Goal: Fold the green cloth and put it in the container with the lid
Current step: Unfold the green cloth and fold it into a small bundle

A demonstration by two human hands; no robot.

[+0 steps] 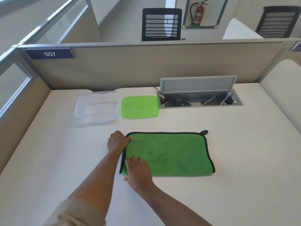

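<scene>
The green cloth [172, 154] with black trim lies folded once on the white desk, fold along its near edge, a small hanging loop at its far right corner. My left hand [118, 141] grips the cloth's far left corner. My right hand [138, 172] lies on the near left corner, fingers on top and thumb at the edge. Beyond the cloth, a clear plastic container [96, 107] stands open, and its green lid [140, 107] lies flat on the desk just to its right.
The white desk [228, 185] is bounded by beige partitions behind and on the left. At the back right an open cable tray [198, 99] with a raised flap holds plugs and wires. Black chairs stand beyond the partition.
</scene>
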